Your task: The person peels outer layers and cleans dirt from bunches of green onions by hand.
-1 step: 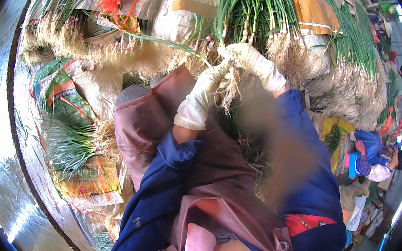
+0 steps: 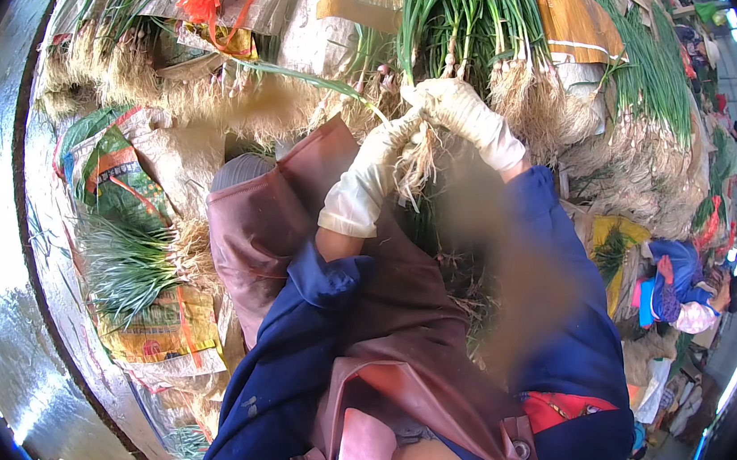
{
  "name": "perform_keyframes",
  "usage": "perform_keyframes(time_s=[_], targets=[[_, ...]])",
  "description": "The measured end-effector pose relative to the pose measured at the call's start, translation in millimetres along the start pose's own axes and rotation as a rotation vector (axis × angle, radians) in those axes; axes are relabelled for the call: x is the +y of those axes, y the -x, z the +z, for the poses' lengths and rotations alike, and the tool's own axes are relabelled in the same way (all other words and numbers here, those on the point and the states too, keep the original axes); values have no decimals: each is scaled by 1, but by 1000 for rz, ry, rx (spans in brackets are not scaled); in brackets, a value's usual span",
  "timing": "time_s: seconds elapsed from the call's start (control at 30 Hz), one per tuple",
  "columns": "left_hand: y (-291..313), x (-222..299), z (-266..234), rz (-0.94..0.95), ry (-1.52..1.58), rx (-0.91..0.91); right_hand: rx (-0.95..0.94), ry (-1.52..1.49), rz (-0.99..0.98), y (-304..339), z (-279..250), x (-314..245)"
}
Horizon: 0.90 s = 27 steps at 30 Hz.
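Green heap: long green spring onions with pale roots fill the 12 to 2 o'clock stretch, stacked leaf-up with root tufts hanging down; more piles curve along the right rim.
Blue sleeves: the person's dark blue jacket sleeves come up from 6 o'clock, over a brown leather-look apron with two strap buckles low in the frame.
Woven sack at 9 o'clock: a printed green, orange and yellow plastic sack lies flat at the left, a smaller bunch of green onions lying on it, roots toward the centre.
Brown card at 1 o'clock: a flat tan cardboard sheet with a pale stripe leans among the leaves.
Tan strip at 12 o'clock: a band of brown packing tape crosses a pale grey sack.
Orange tie at 11 o'clock: a knot of bright orange plastic string sits on the upper heap.
Left hand: the left hand in a cream work glove is raised just above centre, fingers closed around a small tuft of straw-coloured onion roots.
Right hand: the right hand in a cream work glove sits just beside it toward 1 o'clock, fingers curled onto the same root tuft at the foot of the big heap; the two gloves touch.
Other person at 4 o'clock: someone in blue and pink clothing crouches near the right rim, well apart.
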<state>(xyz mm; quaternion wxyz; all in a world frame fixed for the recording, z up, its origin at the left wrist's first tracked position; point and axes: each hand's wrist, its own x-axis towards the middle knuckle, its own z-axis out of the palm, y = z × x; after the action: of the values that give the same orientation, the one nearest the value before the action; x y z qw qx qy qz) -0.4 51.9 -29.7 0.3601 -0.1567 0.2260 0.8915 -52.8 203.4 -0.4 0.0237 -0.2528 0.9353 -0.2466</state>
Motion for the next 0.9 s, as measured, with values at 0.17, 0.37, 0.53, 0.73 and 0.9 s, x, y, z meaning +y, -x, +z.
perform_keyframes(time_s=[0.17,0.37,0.53,0.73,0.9], targets=[[2,3,-14,26,89,-4,344,-687,646,2,-23,1],[-13,-5,-20,-103,298,-415,219,-962,380,3,29,26],[10,5,3,-72,287,-366,130,-1078,159,12,36,15],[3,5,-21,41,278,-495,118,-387,604,37,-17,-10],[8,13,-6,129,156,-411,-730,238,433,160,8,48]])
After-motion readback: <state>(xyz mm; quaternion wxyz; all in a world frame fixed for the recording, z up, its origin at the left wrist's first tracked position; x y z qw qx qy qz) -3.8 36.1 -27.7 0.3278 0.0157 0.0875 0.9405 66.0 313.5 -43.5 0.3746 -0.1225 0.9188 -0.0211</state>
